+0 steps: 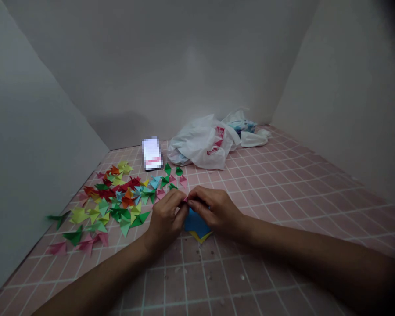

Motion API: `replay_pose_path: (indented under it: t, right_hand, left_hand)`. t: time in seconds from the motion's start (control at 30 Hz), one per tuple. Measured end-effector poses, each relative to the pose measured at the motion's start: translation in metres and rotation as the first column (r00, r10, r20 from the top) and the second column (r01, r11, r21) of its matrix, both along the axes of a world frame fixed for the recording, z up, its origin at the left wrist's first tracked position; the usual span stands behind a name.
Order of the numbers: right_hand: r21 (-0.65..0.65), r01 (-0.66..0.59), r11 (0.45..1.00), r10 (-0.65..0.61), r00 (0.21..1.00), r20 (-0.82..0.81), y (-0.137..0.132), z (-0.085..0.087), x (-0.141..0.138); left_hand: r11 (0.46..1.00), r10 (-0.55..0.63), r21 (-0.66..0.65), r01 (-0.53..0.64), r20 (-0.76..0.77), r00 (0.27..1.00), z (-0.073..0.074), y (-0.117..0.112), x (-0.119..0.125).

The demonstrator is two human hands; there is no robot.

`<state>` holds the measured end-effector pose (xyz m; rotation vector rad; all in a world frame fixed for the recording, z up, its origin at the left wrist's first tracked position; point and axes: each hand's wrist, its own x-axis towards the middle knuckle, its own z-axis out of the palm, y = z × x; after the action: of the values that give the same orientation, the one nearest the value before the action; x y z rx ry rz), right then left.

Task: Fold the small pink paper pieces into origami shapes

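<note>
Pink paper (185, 199), a small folded piece, is being pinched between the fingertips of both hands over the pink tiled floor (283, 193). Left hand (166, 217) and right hand (213, 210) are meeting thumb to thumb, both clamped on it, forearms angling in from the lower corners. Blue paper (195, 223) with a yellow sheet (200, 238) under it is lying beneath the hands, mostly hidden. Folded paper triangles (118, 199) are lying scattered to the left. Contents of the white plastic bags (204, 142) are hard to make out
</note>
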<state>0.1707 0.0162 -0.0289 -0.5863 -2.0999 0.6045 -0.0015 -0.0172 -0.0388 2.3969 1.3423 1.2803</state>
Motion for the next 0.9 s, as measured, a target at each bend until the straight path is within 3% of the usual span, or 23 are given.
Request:
replay_pose_path:
  t: [0.27,0.57,0.9]
  right_hand:
    - [0.032,0.026,0.999,-0.027,0.999,0.030,-0.002,-0.001,0.000]
    - [0.333,0.052,0.942,-0.117,0.977,0.180,-0.003,-0.011,0.001]
    - [0.176,0.053,0.983,-0.078,0.987,0.139,-0.003,-0.008,0.001]
  left_hand:
    - [1.000,0.000,0.005,0.000,-0.018,1.000,0.000,0.000,0.000]
    - [0.998,0.047,-0.044,-0.053,-0.127,0.991,-0.001,-0.002,-0.001]
    - [0.997,0.066,-0.039,-0.071,-0.124,0.990,-0.003,-0.001,0.000]
